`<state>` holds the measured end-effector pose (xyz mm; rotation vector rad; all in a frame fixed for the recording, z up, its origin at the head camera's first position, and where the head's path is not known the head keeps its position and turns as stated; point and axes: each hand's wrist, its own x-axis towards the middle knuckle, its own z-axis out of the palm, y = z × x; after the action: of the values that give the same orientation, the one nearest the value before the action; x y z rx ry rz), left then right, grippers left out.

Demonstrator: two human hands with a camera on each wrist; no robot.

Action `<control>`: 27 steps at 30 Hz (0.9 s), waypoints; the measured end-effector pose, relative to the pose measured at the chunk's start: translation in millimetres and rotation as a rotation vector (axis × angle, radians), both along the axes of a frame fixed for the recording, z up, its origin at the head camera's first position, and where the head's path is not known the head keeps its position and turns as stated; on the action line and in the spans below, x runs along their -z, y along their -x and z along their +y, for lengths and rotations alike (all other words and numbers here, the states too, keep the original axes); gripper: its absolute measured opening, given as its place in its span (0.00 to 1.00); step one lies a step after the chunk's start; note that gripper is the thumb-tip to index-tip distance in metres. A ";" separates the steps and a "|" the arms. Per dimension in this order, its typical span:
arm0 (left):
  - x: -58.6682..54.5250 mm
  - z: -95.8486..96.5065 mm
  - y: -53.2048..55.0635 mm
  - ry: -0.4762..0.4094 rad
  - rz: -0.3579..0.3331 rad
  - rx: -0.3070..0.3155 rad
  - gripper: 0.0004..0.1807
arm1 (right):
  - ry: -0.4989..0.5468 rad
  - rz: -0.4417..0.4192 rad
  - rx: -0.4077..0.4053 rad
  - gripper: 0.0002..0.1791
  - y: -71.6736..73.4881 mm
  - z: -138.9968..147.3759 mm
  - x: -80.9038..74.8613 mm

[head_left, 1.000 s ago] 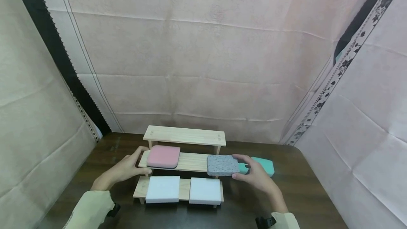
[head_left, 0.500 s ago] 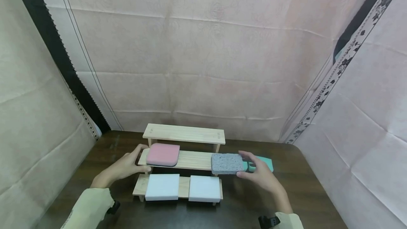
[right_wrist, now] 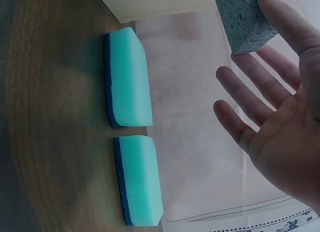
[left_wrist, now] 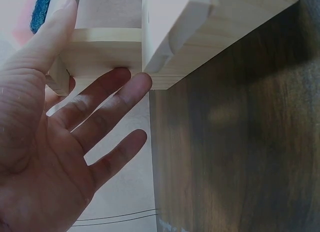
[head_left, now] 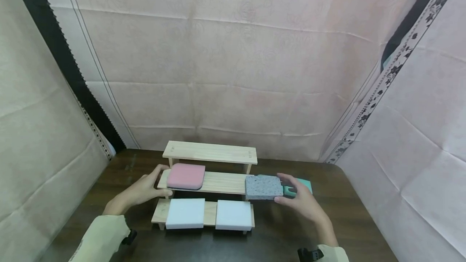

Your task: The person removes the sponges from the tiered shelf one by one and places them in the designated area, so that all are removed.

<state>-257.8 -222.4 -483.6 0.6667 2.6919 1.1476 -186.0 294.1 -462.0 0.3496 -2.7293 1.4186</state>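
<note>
My left hand (head_left: pixel 140 191) grips the left end of the middle board of a three-step wooden rack (head_left: pixel 223 182), thumb in front and forefinger behind; its other fingers stay loose. With my right hand (head_left: pixel 302 201) I pinch the right end of a speckled grey sponge (head_left: pixel 263 187), thumb and fingers on opposite edges. That sponge overlaps the middle board's right end and juts past it. On the same board, at the left, lies a pink sponge (head_left: pixel 186 176) with a dark underside. Two white sponge-like blocks (head_left: pixel 185 213) sit side by side on the lowest board.
Two turquoise sponges with dark blue scouring layers, a farther one (right_wrist: pixel 129 77) and a nearer one (right_wrist: pixel 140 181), lie on the dark wooden table (head_left: pixel 349 213) right of the rack. The top board (head_left: pixel 211 152) stands at the back. Cloth curtains (head_left: pixel 233 60) enclose the table.
My right hand has drawn the grey sponge a little to the right, past the middle board's end. The left hand keeps its hold on the rack, and the other sponges lie as before.
</note>
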 end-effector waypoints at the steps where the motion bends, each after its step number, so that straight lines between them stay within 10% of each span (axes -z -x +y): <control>1: 0.0 0.0 -0.3 0.002 -0.002 0.000 0.42 | 0.005 0.000 -0.001 0.43 -0.3 0.4 0.6; 27: -1.2 0.0 -2.1 0.008 0.019 0.002 0.41 | -0.009 0.068 0.041 0.41 -11.4 17.3 -9.7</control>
<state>-255.8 -222.3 -482.4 0.6828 2.7090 1.1354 -174.6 311.5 -452.4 0.3331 -2.6739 1.3599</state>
